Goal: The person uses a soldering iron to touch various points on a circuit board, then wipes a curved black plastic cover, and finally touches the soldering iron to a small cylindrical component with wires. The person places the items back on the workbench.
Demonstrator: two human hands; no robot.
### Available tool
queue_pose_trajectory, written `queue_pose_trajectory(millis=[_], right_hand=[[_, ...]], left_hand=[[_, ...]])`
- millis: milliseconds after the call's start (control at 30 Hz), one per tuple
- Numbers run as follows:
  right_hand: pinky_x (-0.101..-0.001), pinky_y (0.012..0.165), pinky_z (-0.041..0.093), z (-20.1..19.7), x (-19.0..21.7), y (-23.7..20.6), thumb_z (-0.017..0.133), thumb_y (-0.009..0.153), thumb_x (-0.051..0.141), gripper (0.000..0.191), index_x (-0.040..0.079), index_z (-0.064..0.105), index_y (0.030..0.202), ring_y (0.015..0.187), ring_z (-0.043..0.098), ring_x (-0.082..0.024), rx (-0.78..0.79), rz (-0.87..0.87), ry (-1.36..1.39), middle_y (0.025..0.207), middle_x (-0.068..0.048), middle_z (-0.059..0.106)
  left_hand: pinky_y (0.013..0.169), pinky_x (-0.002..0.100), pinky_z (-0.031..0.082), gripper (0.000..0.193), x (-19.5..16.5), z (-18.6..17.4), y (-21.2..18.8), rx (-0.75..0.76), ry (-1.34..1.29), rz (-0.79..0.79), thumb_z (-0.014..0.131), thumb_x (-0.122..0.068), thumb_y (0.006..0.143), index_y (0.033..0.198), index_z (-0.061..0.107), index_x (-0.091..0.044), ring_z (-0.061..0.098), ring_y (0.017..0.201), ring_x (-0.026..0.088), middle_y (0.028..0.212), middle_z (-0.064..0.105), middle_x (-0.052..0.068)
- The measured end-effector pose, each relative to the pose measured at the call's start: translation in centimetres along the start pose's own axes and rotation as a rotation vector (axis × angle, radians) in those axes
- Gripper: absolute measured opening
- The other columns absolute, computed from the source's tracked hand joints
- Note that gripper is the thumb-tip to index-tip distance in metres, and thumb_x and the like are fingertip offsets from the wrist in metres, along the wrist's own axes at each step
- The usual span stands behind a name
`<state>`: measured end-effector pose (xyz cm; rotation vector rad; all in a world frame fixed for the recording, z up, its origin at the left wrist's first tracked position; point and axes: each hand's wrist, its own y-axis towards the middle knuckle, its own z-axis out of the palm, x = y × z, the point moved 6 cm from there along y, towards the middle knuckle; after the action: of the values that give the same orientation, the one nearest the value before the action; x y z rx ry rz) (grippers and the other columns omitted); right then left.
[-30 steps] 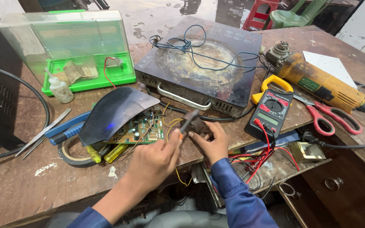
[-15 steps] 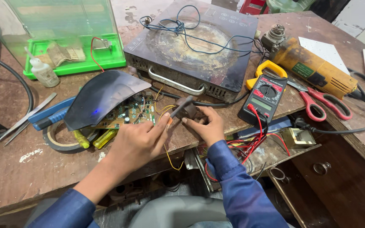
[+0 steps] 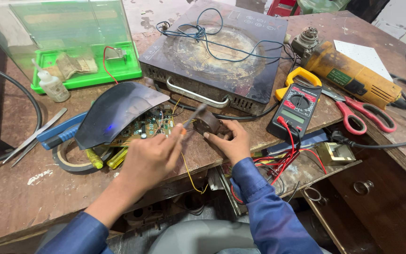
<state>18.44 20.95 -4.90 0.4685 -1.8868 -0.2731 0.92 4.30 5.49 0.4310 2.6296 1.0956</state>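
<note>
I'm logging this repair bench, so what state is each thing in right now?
Left hand: closed on a thin tool, tip at the small part.
Right hand: holding the small dark part.
Circuit board: bare, half under a dark cover.
Multimeter: lying flat, leads plugged in.
Scissors: closed.
Cooktop: wire lying on top.

Small dark component [image 3: 207, 123], tilted, held
</note>
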Motion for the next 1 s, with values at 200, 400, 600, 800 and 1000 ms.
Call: queue_pose_trajectory(millis=[200, 400, 600, 800, 1000], right_hand=[[-0.0221, 0.057, 0.045, -0.1, -0.1, -0.1, 0.093, 0.066, 0.026, 0.049, 0.007, 0.076, 0.109, 0.061, 0.053, -0.004, 0.022, 0.014, -0.027, 0.089, 0.004, 0.066], [-0.0231, 0.057, 0.045, 0.3, -0.4, 0.0, 0.093, 0.066, 0.025, 0.046, 0.007, 0.076, 0.106, 0.063, 0.055, -0.004, 0.001, -0.017, -0.009, 0.087, 0.004, 0.065], [-0.0228, 0.056, 0.043, 0.5, -0.9, -0.1, 0.095, 0.064, 0.026, 0.047, 0.007, 0.077, 0.103, 0.063, 0.053, -0.006, -0.023, 0.007, -0.014, 0.085, 0.003, 0.064], [-0.0227, 0.058, 0.045, 0.7, -0.7, -0.1, 0.094, 0.066, 0.027, 0.045, 0.007, 0.077, 0.103, 0.066, 0.057, -0.005, -0.022, -0.029, -0.03, 0.087, 0.003, 0.066], [-0.0237, 0.059, 0.046, 0.7, -0.8, -0.2, 0.094, 0.068, 0.027, 0.043, 0.006, 0.075, 0.1, 0.068, 0.057, -0.006, -0.003, -0.048, -0.045, 0.086, 0.002, 0.065]], left_hand=[[0.043, 0.04, 0.047, 0.032, 0.4, 0.2, 0.2, 0.025, 0.01, -0.068, 0.072, -0.018, 0.092, 0.122, 0.071, -0.006, 0.06, 0.045, 0.026, 0.061, 0.06, 0.008], [0.045, 0.039, 0.048, 0.038, -1.1, -0.1, 0.0, -0.005, -0.083, 0.131, 0.072, -0.015, 0.088, 0.122, 0.07, -0.001, 0.061, 0.048, 0.024, 0.06, 0.057, 0.007], [0.042, 0.039, 0.047, 0.032, 0.3, -0.2, -0.1, -0.042, 0.017, -0.015, 0.073, -0.015, 0.089, 0.119, 0.07, -0.004, 0.06, 0.046, 0.024, 0.06, 0.059, 0.006], [0.041, 0.039, 0.046, 0.034, -0.4, 0.6, -0.4, -0.023, 0.031, 0.088, 0.072, -0.016, 0.09, 0.121, 0.068, -0.002, 0.059, 0.045, 0.023, 0.058, 0.057, 0.006], [0.039, 0.038, 0.046, 0.04, -0.7, 0.8, -0.7, -0.01, 0.036, 0.14, 0.072, -0.017, 0.09, 0.124, 0.066, 0.002, 0.057, 0.042, 0.021, 0.057, 0.055, 0.005]])
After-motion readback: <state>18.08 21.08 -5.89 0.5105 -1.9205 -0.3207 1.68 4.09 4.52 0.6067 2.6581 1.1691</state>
